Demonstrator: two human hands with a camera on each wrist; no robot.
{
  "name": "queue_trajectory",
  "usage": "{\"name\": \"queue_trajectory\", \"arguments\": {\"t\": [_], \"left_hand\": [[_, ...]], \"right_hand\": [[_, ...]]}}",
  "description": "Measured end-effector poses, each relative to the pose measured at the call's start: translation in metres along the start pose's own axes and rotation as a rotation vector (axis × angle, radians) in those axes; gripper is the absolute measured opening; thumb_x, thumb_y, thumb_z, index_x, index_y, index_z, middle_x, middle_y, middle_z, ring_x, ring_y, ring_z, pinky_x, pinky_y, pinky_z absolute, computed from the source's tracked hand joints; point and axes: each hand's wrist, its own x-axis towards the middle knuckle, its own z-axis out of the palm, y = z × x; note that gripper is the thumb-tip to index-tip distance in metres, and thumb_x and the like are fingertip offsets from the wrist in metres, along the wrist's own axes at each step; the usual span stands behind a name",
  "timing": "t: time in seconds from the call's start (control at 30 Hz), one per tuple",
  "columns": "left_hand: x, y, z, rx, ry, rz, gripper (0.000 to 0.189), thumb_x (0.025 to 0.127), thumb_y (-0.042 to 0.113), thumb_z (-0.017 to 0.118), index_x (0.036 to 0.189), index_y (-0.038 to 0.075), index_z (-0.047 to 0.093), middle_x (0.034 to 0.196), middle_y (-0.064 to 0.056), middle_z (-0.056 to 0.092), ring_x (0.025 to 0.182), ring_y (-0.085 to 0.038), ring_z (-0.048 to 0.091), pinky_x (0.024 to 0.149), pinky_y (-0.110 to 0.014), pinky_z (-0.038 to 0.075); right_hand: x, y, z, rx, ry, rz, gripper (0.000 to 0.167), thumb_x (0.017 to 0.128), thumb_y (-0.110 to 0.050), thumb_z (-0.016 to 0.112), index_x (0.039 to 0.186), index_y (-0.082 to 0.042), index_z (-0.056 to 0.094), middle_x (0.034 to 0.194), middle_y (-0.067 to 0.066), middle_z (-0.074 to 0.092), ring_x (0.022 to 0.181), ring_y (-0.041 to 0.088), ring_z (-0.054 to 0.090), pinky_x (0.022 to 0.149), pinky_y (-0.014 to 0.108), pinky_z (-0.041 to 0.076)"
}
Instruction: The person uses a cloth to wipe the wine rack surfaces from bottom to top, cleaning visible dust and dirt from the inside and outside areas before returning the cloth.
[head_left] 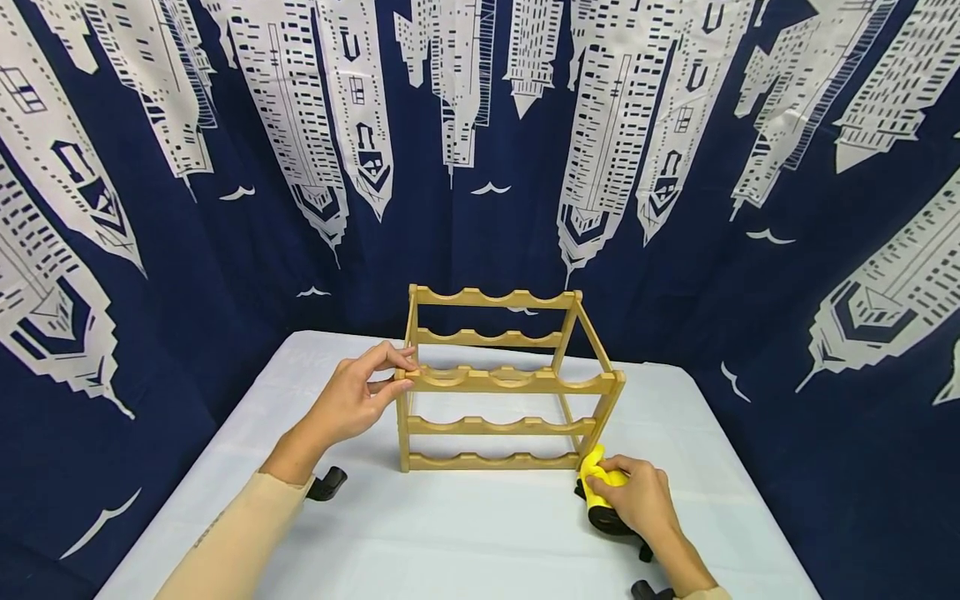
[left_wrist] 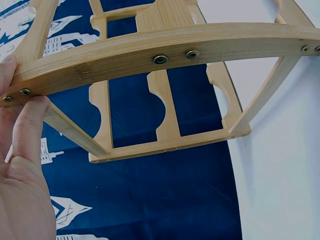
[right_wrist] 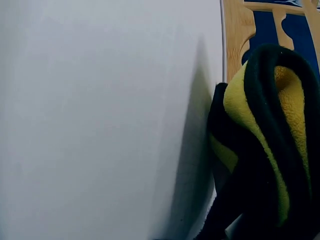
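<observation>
A light wooden wine rack (head_left: 525,384) with scalloped bars stands upright in the middle of the table. My left hand (head_left: 356,400) pinches its upper front left corner between thumb and fingers. The left wrist view shows these fingers (left_wrist: 31,130) at the end of a side rail (left_wrist: 125,57) fitted with metal screws. My right hand (head_left: 641,496) grips a bunched yellow cloth with black edging (head_left: 595,492) at the rack's lower front right corner. Folds of the cloth (right_wrist: 237,100) fill the right side of the right wrist view, where the hand itself is hidden.
A white cloth covers the table (head_left: 465,533). Behind it hangs a navy curtain (head_left: 480,250) printed with white buildings and birds. Small black pieces (head_left: 327,483) show beside both wrists, seemingly part of the wrist gear.
</observation>
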Motion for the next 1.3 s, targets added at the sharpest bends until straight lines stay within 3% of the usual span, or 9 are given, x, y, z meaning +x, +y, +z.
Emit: {"name": "queue_trajectory", "arguments": {"t": [0.17,0.47,0.57,0.67,0.73,0.93,1.1,1.2,1.3], "left_hand": [[0.002,0.001,0.001,-0.006,-0.007,-0.010,0.019,0.107,0.000,0.081,0.119,0.010,0.071,0.140,-0.012,0.084,0.153,-0.039,0.069,0.103,-0.043,0.071],[0.005,0.001,-0.002,0.001,-0.007,-0.002,0.020,0.105,-0.001,0.084,0.116,0.010,0.073,0.142,-0.014,0.084,0.148,-0.042,0.073,0.102,-0.043,0.071],[0.005,0.002,-0.004,0.015,-0.012,-0.007,0.021,0.104,-0.002,0.084,0.117,0.012,0.074,0.147,-0.014,0.082,0.147,-0.039,0.074,0.101,-0.043,0.071],[0.004,0.002,-0.006,0.021,-0.020,-0.023,0.022,0.104,-0.002,0.084,0.118,0.013,0.075,0.149,-0.013,0.081,0.146,-0.039,0.075,0.101,-0.042,0.072],[0.004,0.001,-0.008,0.025,-0.020,-0.035,0.022,0.104,-0.003,0.084,0.117,0.013,0.075,0.149,-0.012,0.081,0.146,-0.039,0.075,0.101,-0.041,0.072],[0.001,-0.001,-0.012,0.024,0.001,-0.032,0.020,0.104,-0.002,0.084,0.115,0.013,0.076,0.146,-0.012,0.083,0.145,-0.038,0.076,0.101,-0.038,0.072],[0.001,-0.001,-0.013,0.013,-0.004,-0.036,0.020,0.104,-0.002,0.085,0.115,0.013,0.076,0.146,-0.012,0.083,0.146,-0.037,0.076,0.101,-0.037,0.071],[0.001,0.000,-0.013,0.005,-0.007,-0.040,0.020,0.104,-0.002,0.084,0.116,0.013,0.076,0.147,-0.013,0.082,0.146,-0.039,0.075,0.101,-0.039,0.071],[0.001,-0.001,-0.013,0.005,-0.009,-0.043,0.020,0.104,-0.001,0.084,0.116,0.013,0.076,0.148,-0.013,0.082,0.146,-0.041,0.075,0.101,-0.038,0.071]], "right_hand": [[0.000,-0.001,-0.008,0.003,-0.009,0.004,0.037,0.093,-0.030,0.099,0.121,-0.008,0.090,0.134,0.023,0.085,0.124,0.048,0.080,0.096,0.057,0.070],[0.007,0.001,-0.032,-0.002,0.038,0.020,0.046,0.094,-0.036,0.099,0.129,-0.008,0.088,0.137,0.032,0.081,0.105,0.037,0.080,0.074,0.033,0.063],[0.011,0.003,-0.041,-0.017,0.088,0.000,0.046,0.096,-0.033,0.097,0.132,-0.006,0.086,0.140,0.034,0.079,0.106,0.043,0.081,0.076,0.038,0.068],[0.014,0.008,-0.049,-0.076,0.169,-0.063,0.044,0.096,-0.027,0.097,0.133,-0.005,0.085,0.142,0.032,0.078,0.114,0.053,0.081,0.084,0.055,0.073],[0.019,0.014,-0.055,-0.141,0.238,-0.128,0.042,0.094,-0.022,0.097,0.132,-0.005,0.085,0.143,0.030,0.078,0.114,0.057,0.080,0.081,0.064,0.071],[0.036,0.041,-0.064,-0.365,0.388,-0.295,0.044,0.088,-0.011,0.100,0.128,-0.005,0.084,0.141,0.026,0.077,0.091,0.057,0.078,0.062,0.066,0.063],[0.048,0.054,-0.055,-0.419,0.315,-0.257,0.036,0.091,-0.010,0.098,0.124,-0.003,0.084,0.142,0.027,0.078,0.097,0.058,0.078,0.071,0.072,0.064],[0.050,0.054,-0.044,-0.352,0.218,-0.176,0.028,0.095,-0.010,0.093,0.119,0.001,0.084,0.135,0.030,0.080,0.103,0.059,0.079,0.079,0.072,0.066],[0.049,0.049,-0.032,-0.235,0.187,-0.112,0.023,0.098,-0.007,0.089,0.114,0.007,0.081,0.128,0.038,0.080,0.110,0.059,0.080,0.089,0.070,0.069]]}}
